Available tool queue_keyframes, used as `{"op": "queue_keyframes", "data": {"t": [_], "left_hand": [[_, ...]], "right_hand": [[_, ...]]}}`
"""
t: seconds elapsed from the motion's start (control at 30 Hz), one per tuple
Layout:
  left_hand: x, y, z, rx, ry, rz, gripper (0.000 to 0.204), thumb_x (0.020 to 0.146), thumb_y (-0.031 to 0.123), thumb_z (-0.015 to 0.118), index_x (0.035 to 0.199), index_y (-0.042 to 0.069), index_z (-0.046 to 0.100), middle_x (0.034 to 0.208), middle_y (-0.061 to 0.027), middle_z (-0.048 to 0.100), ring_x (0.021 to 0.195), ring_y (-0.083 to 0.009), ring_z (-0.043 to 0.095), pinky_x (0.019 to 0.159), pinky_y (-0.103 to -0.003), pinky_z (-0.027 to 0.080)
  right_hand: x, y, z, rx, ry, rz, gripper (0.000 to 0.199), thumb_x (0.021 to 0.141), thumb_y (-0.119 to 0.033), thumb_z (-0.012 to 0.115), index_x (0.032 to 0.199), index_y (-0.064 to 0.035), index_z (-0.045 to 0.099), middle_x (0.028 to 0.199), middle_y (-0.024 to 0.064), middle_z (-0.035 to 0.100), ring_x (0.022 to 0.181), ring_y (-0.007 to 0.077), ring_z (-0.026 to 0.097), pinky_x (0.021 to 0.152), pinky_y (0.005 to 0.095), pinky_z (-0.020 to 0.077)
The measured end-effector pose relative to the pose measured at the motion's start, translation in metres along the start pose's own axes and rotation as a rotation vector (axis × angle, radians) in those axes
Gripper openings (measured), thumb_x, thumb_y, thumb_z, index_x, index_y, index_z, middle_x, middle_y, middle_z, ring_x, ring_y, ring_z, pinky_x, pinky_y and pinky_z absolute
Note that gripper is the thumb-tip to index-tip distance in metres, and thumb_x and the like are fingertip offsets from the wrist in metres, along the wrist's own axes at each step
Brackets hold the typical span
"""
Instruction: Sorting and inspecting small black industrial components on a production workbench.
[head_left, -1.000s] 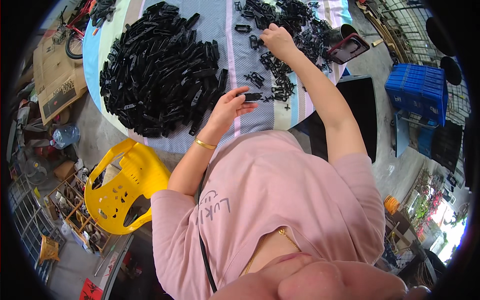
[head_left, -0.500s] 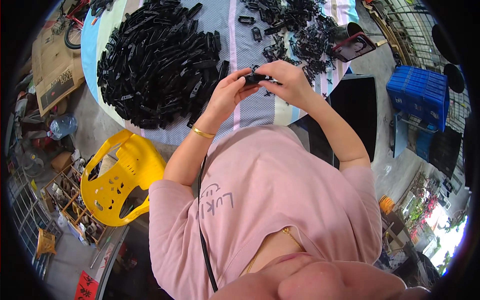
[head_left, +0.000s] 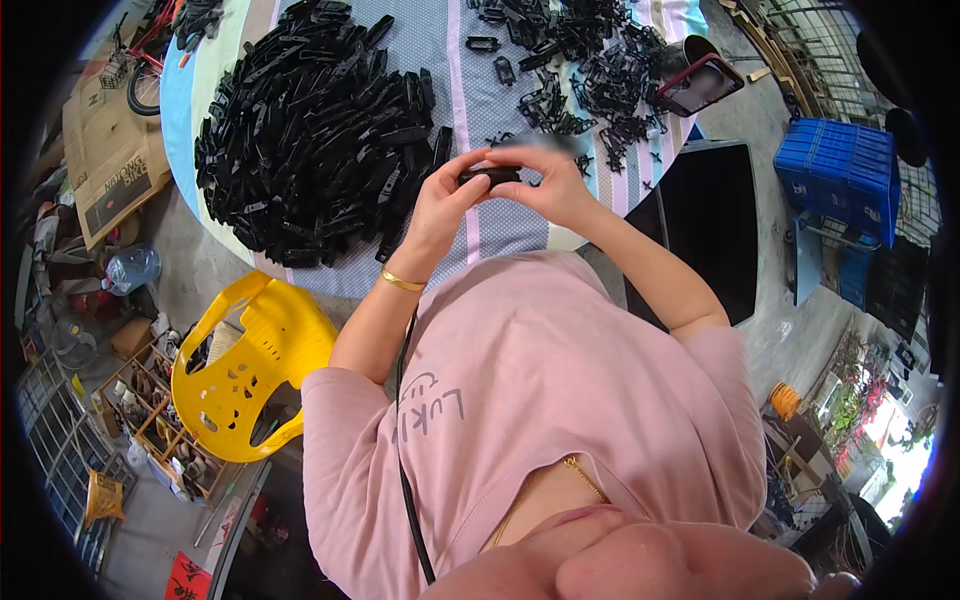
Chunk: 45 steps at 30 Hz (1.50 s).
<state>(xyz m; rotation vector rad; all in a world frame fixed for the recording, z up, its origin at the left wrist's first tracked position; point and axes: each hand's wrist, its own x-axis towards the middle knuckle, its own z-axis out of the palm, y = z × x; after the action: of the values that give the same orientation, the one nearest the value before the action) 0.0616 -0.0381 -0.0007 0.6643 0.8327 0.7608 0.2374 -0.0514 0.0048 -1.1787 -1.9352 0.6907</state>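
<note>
Fingers (head_left: pixel 470 185) | both hands pinch black plastic part (head_left: pixel 490 176) between them

Grey concrete floor (head_left: pixel 190 250) is showing all around a round worktop (head_left: pixel 500 225) wearing a striped cloth; yellow plastic chair (head_left: pixel 250 365) is sitting off its near-left edge, blue crates (head_left: pixel 840 175) are stacking up right, daylight is pouring in.

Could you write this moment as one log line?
left hand: holds black plastic piece | right hand: holds same piece | big pile of black pieces: left on table
</note>
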Motion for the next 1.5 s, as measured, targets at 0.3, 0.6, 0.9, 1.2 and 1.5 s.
{"op": "queue_keyframes", "data": {"t": [0.3, 0.6, 0.9, 1.2, 1.5], "left_hand": [[-0.006, 0.012, -0.013, 0.0, -0.027, 0.005, 0.04, 0.084, 0.004, 0.053, 0.123, -0.004, 0.043, 0.104, -0.0098, 0.058, 0.09, -0.0137, 0.058, 0.082, -0.026, 0.049], [-0.005, 0.075, -0.078, 1.29, 0.739, 0.61, 0.024, 0.08, 0.008, 0.058, 0.103, 0.002, 0.06, 0.101, -0.011, 0.06, 0.089, -0.0214, 0.055, 0.081, -0.028, 0.043], [0.009, 0.033, -0.04, 0.828, 0.454, 0.534, 0.018, 0.082, 0.007, 0.057, 0.098, -0.001, 0.061, 0.086, -0.0089, 0.063, 0.076, -0.0145, 0.059, 0.066, -0.025, 0.047], [0.035, -0.049, -0.006, -0.287, 0.024, -0.314, 0.025, 0.092, 0.02, 0.046, 0.101, -0.002, 0.052, 0.1, -0.0123, 0.057, 0.087, -0.021, 0.06, 0.078, -0.032, 0.051], [0.013, -0.033, -0.017, 0.162, 0.187, -0.162, 0.023, 0.085, 0.015, 0.057, 0.101, -0.001, 0.053, 0.076, -0.0046, 0.058, 0.058, -0.0082, 0.052, 0.052, -0.019, 0.043]], "right_hand": [[0.02, 0.019, 0.005, 0.843, -0.35, 0.645, 0.028, 0.08, -0.011, 0.064, 0.105, -0.0003, 0.06, 0.099, 0.0076, 0.063, 0.086, 0.0138, 0.061, 0.075, 0.0272, 0.0505], [0.073, 0.17, -0.066, -0.835, 0.081, -0.042, 0.034, 0.07, -0.007, 0.063, 0.104, -0.0107, 0.059, 0.097, 0.0034, 0.061, 0.098, 0.0232, 0.052, 0.083, 0.034, 0.0434], [0.04, 0.124, -0.065, -0.495, 0.037, 0.438, 0.035, 0.069, -0.025, 0.065, 0.1, -0.0089, 0.06, 0.08, 0.0061, 0.064, 0.072, 0.0212, 0.061, 0.067, 0.0338, 0.0471], [-0.019, 0.032, 0.017, 0.187, -0.004, 0.539, 0.027, 0.074, -0.02, 0.066, 0.096, -0.0045, 0.062, 0.075, 0.01, 0.064, 0.065, 0.0203, 0.062, 0.06, 0.0291, 0.0484], [-0.01, 0.064, 0.04, -0.619, -0.151, 0.211, 0.026, 0.073, -0.016, 0.065, 0.098, -0.01, 0.059, 0.081, 0.0099, 0.054, 0.073, 0.0266, 0.058, 0.065, 0.0342, 0.0488]]}}
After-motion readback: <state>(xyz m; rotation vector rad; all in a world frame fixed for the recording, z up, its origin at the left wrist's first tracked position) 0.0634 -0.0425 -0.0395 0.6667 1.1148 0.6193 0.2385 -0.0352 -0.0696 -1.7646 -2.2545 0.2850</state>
